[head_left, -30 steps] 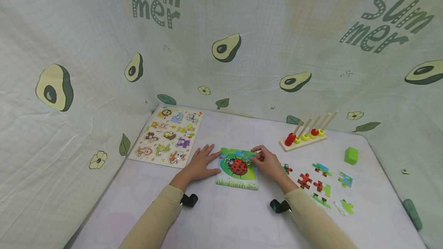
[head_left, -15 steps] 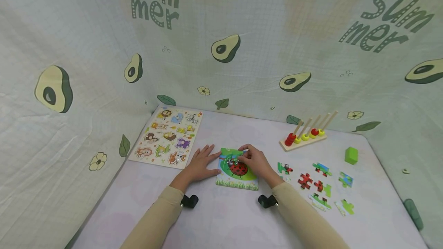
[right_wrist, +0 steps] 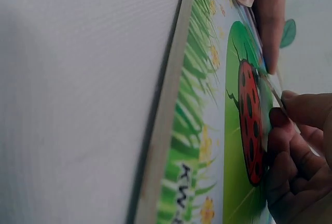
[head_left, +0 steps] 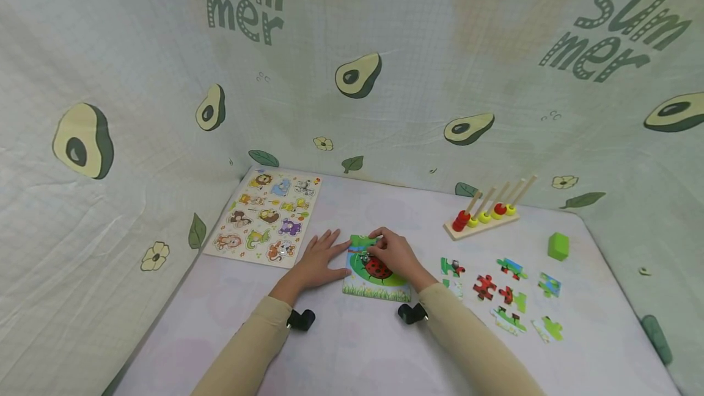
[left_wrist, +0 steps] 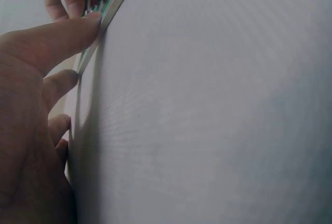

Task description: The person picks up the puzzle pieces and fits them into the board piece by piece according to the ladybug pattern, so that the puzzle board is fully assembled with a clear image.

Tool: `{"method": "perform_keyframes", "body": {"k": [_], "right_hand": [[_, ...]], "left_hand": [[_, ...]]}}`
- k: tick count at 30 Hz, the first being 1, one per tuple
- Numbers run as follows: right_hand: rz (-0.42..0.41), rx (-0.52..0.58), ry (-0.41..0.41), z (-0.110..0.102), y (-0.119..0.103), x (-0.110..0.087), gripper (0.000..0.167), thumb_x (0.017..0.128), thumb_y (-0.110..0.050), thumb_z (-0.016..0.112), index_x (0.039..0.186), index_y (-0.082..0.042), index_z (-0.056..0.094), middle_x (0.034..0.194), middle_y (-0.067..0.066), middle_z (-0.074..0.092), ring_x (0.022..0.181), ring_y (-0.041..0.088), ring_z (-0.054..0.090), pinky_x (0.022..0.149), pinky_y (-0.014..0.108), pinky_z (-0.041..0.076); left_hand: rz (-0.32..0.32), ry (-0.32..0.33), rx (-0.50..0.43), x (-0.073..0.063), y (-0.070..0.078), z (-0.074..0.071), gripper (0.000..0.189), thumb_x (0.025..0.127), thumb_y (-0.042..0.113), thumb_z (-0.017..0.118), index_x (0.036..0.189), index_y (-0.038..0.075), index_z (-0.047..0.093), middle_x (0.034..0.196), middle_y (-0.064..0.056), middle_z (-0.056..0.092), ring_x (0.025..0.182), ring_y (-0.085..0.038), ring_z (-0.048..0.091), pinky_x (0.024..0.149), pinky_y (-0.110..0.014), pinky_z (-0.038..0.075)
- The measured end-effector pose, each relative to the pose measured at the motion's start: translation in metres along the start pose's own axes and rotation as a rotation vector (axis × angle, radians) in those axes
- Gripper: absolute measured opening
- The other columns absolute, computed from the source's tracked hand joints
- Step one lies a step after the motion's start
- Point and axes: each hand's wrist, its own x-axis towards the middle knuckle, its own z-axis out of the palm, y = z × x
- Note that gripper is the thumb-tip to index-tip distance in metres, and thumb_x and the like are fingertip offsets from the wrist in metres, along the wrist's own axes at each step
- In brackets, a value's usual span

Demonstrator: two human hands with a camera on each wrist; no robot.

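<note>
The ladybug puzzle board (head_left: 379, 292) lies on the table between the two hands, its grass strip toward me. My left hand (head_left: 316, 264) rests at the board's left side with fingers spread, and the thumb and index fingertip touch its edge. My right hand (head_left: 397, 255) pinches a puzzle piece (head_left: 363, 242), mostly green and blue, over the board's upper left part. In the right wrist view the piece is seen nearly edge-on, close over the ladybug picture (right_wrist: 250, 120). The right fingers hide part of the piece and of the board's upper right.
Several loose puzzle pieces (head_left: 484, 288) are spread over the table at the right. Behind them stand a wooden peg stacker (head_left: 484, 225) with red and yellow beads and a green block (head_left: 558, 247). A wooden animal puzzle (head_left: 264, 219) lies at the back left, near the hanging cloth (head_left: 385, 127).
My right hand has moved left across the board with the puzzle piece, from its right side to its upper left. Loose pieces formerly behind the right arm now show. The left hand stays put.
</note>
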Motion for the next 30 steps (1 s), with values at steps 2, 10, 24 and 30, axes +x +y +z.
{"method": "perform_keyframes", "body": {"k": [2, 10, 24, 30], "right_hand": [[-0.001, -0.005, -0.005, 0.001, -0.001, 0.001, 0.026, 0.097, -0.023, 0.072, 0.12, -0.013, 0.065, 0.082, -0.004, 0.066, 0.069, 0.011, 0.06, 0.063, 0.03, 0.052], [-0.012, -0.063, -0.014, 0.005, -0.007, 0.004, 0.026, 0.097, -0.023, 0.071, 0.119, -0.011, 0.066, 0.083, -0.004, 0.066, 0.069, 0.01, 0.06, 0.065, 0.031, 0.053], [0.002, -0.141, -0.01, 0.009, -0.016, 0.007, 0.027, 0.097, -0.024, 0.071, 0.119, -0.009, 0.066, 0.08, -0.004, 0.065, 0.065, 0.011, 0.058, 0.06, 0.03, 0.051], [-0.019, -0.147, -0.006, 0.011, -0.016, 0.007, 0.028, 0.097, -0.025, 0.072, 0.118, -0.008, 0.065, 0.076, -0.002, 0.061, 0.058, 0.012, 0.053, 0.054, 0.029, 0.045]], "left_hand": [[0.001, 0.001, -0.002, 0.0, 0.0, 0.0, 0.073, 0.094, 0.056, 0.065, 0.157, 0.026, 0.042, 0.169, -0.009, 0.019, 0.157, -0.03, 0.008, 0.126, -0.053, 0.001], [0.001, 0.001, -0.008, -0.001, 0.001, -0.001, 0.073, 0.095, 0.054, 0.065, 0.157, 0.025, 0.042, 0.169, -0.009, 0.019, 0.157, -0.03, 0.008, 0.125, -0.054, 0.001], [-0.002, 0.0, 0.0, -0.001, 0.002, -0.002, 0.073, 0.094, 0.054, 0.066, 0.157, 0.025, 0.042, 0.169, -0.009, 0.019, 0.157, -0.03, 0.008, 0.125, -0.054, 0.001], [-0.003, 0.001, -0.004, -0.001, 0.002, -0.001, 0.073, 0.094, 0.053, 0.066, 0.157, 0.025, 0.043, 0.169, -0.009, 0.019, 0.157, -0.03, 0.008, 0.125, -0.054, 0.001]]}}
